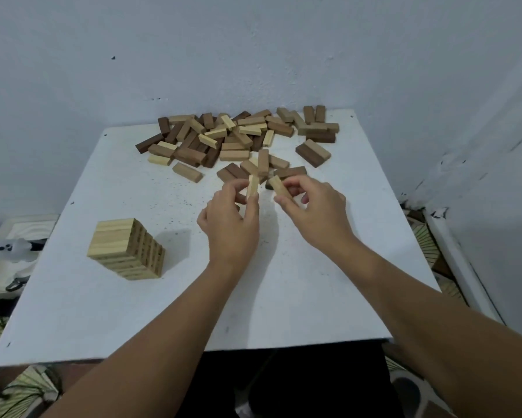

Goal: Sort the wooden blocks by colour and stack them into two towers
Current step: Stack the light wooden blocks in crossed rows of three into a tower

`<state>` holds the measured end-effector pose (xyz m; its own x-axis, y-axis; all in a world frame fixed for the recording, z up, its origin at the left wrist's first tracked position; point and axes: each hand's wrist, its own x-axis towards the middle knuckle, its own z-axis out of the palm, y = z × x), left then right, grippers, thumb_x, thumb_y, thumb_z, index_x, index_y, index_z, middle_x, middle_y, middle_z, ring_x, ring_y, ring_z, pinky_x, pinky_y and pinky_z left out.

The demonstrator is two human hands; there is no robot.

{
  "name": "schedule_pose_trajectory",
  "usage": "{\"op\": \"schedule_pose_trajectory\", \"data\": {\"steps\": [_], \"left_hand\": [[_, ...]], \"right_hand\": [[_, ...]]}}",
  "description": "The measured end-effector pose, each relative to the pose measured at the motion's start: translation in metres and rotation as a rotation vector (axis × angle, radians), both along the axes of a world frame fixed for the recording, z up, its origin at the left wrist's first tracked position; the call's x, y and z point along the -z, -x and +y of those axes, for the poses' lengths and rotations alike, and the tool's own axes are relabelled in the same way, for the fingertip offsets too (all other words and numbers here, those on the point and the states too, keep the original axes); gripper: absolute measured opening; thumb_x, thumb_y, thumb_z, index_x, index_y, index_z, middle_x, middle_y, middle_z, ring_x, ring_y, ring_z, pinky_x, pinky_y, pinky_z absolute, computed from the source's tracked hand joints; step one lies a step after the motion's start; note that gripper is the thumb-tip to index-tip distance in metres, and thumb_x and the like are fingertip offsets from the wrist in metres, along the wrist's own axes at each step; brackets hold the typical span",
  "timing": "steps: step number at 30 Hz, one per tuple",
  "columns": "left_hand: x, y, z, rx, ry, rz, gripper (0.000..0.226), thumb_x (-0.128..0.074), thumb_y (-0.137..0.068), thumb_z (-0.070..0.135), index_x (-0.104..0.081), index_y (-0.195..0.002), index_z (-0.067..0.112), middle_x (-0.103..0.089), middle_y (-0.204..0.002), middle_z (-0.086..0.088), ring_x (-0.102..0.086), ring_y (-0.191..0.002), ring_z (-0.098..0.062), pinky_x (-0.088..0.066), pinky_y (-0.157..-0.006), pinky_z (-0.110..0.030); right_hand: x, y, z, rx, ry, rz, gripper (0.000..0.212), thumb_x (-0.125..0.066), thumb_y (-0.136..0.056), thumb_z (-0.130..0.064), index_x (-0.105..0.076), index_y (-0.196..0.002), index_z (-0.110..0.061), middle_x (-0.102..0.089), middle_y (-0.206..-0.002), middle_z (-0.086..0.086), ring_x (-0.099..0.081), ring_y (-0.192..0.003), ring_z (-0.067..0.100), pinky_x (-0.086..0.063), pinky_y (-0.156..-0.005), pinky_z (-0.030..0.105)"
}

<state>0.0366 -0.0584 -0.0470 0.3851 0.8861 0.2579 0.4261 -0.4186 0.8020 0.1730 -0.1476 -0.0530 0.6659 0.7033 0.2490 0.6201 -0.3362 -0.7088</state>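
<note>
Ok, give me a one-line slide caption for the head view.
Each hand, left and right, holds a pale block above the white table, with a pale tower at left and a mixed pile behind.

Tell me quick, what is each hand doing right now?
Left hand: pinches a light block.
Right hand: grips another light block.

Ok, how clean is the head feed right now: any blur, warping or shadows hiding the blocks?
Head view: wide-angle warping bends the table edges and stretches the forearms; lighting is soft and even, no glare. The light tower casts a faint shadow to its right, and both hands shade the tabletop beneath them. The pile stays readable, slightly soft. The left hand and right hand each hold a light block, sharp enough.
</note>
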Motion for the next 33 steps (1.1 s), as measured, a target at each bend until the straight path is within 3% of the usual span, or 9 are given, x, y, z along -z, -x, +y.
{"op": "schedule_pose_trajectory", "data": {"steps": [3, 5, 8, 11, 13, 17, 22, 27, 33], "left_hand": [[0.002, 0.026, -0.010, 0.083, 0.004, 0.064, 0.025, -0.053, -0.105, 0.049, -0.064, -0.124, 0.037, -0.066, -0.084, 0.012, -0.062, -0.085, -0.001, -0.036, -0.106, -0.042], [0.012, 0.040, -0.012, 0.157, -0.017, 0.115, 0.023, -0.054, -0.104, 0.049, -0.067, -0.119, 0.039, -0.066, -0.081, 0.013, -0.062, -0.084, 0.000, -0.041, -0.102, -0.048], [0.027, 0.053, -0.015, 0.234, -0.076, 0.206, 0.021, -0.053, -0.102, 0.048, -0.068, -0.115, 0.042, -0.064, -0.085, 0.015, -0.060, -0.093, -0.003, -0.034, -0.103, -0.044], [0.032, 0.055, -0.018, 0.201, -0.162, 0.232, 0.025, -0.057, -0.097, 0.049, -0.071, -0.114, 0.037, -0.059, -0.095, 0.016, -0.056, -0.103, -0.010, -0.031, -0.104, -0.039], [0.032, 0.053, -0.019, 0.172, -0.168, 0.223, 0.026, -0.063, -0.093, 0.049, -0.072, -0.113, 0.035, -0.057, -0.102, 0.012, -0.053, -0.108, -0.012, -0.029, -0.102, -0.034], [0.032, 0.052, -0.022, 0.190, -0.177, 0.287, 0.040, -0.061, -0.088, 0.052, -0.064, -0.125, 0.036, -0.059, -0.104, 0.017, -0.053, -0.110, -0.009, -0.026, -0.103, -0.032], [0.034, 0.052, -0.023, 0.207, -0.180, 0.327, 0.046, -0.067, -0.085, 0.052, -0.060, -0.130, 0.043, -0.055, -0.106, 0.020, -0.048, -0.112, -0.005, -0.015, -0.100, -0.021], [0.032, 0.051, -0.026, 0.241, -0.205, 0.305, 0.045, -0.069, -0.081, 0.062, -0.061, -0.122, 0.045, -0.056, -0.102, 0.024, -0.048, -0.109, 0.000, -0.021, -0.107, -0.026], [0.036, 0.053, -0.025, 0.285, -0.234, 0.307, 0.056, -0.067, -0.087, 0.060, -0.062, -0.138, 0.037, -0.053, -0.102, 0.017, -0.050, -0.109, -0.009, -0.023, -0.109, -0.032]], "right_hand": [[0.005, 0.024, -0.021, -0.014, 0.042, 0.089, 0.027, -0.067, -0.091, -0.058, -0.071, -0.108, -0.037, -0.070, -0.091, -0.020, -0.062, -0.088, 0.006, -0.052, -0.091, 0.042], [0.012, 0.039, -0.030, -0.043, 0.047, 0.119, 0.028, -0.066, -0.091, -0.059, -0.074, -0.104, -0.035, -0.073, -0.087, -0.019, -0.066, -0.088, 0.002, -0.055, -0.088, 0.038], [0.022, 0.055, -0.040, -0.072, 0.029, 0.017, 0.040, -0.057, -0.093, -0.065, -0.077, -0.102, -0.032, -0.072, -0.089, -0.016, -0.064, -0.086, 0.008, -0.052, -0.088, 0.040], [0.026, 0.058, -0.043, -0.018, 0.032, -0.002, 0.036, -0.063, -0.093, -0.059, -0.079, -0.110, -0.031, -0.061, -0.099, -0.011, -0.055, -0.097, 0.013, -0.047, -0.090, 0.033], [0.024, 0.057, -0.042, 0.004, 0.065, 0.012, 0.031, -0.063, -0.095, -0.055, -0.078, -0.111, -0.033, -0.056, -0.093, -0.013, -0.054, -0.095, 0.012, -0.047, -0.089, 0.032], [0.022, 0.056, -0.041, 0.005, 0.069, 0.009, 0.033, -0.061, -0.098, -0.048, -0.072, -0.125, -0.031, -0.066, -0.088, -0.015, -0.059, -0.085, 0.010, -0.051, -0.087, 0.037], [0.027, 0.053, -0.040, 0.072, 0.030, 0.051, 0.037, -0.061, -0.099, -0.045, -0.062, -0.133, -0.031, -0.060, -0.102, -0.013, -0.054, -0.099, 0.013, -0.049, -0.092, 0.039], [0.029, 0.055, -0.039, 0.032, 0.061, -0.001, 0.032, -0.060, -0.098, -0.045, -0.067, -0.128, -0.034, -0.064, -0.097, -0.018, -0.057, -0.095, 0.011, -0.047, -0.098, 0.041], [0.029, 0.055, -0.040, 0.006, 0.060, -0.006, 0.033, -0.060, -0.097, -0.042, -0.065, -0.128, -0.038, -0.066, -0.092, -0.023, -0.055, -0.089, 0.006, -0.042, -0.104, 0.040]]}}
